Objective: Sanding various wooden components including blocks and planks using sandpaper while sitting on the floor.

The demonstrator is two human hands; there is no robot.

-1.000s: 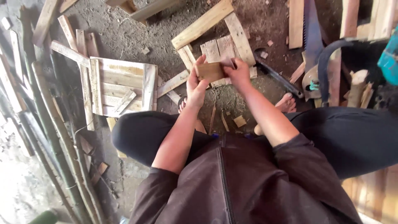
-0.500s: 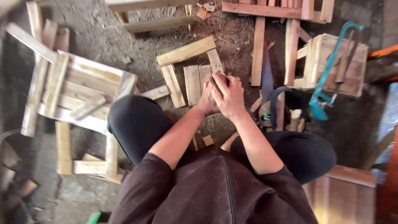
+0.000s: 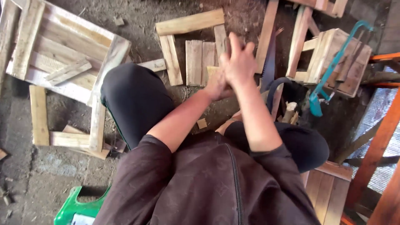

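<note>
My left hand [image 3: 216, 86] is closed around a small pale wooden block [image 3: 211, 71], of which only an edge shows, held in front of my knees. My right hand [image 3: 238, 62] lies over the left hand and the block, its fingers stretched upward and slightly apart, blurred by motion. Both hands hover above a small panel of short wooden slats [image 3: 195, 58] lying on the dirt floor. I sit low with my dark-trousered legs [image 3: 135, 98] bent to either side.
A slatted wooden crate frame [image 3: 62, 62] lies at left. A handsaw [image 3: 269, 62] lies right of my hands, and a teal hacksaw [image 3: 333, 62] rests on a wooden crate [image 3: 354, 75]. A green plastic object [image 3: 77, 207] is at bottom left; orange wooden beams [image 3: 383, 137] stand at right.
Both hands gripped the block out in front a second ago; they have since drawn together and my right hand's fingers have lifted and spread. My view has shifted left and lower over the floor.
</note>
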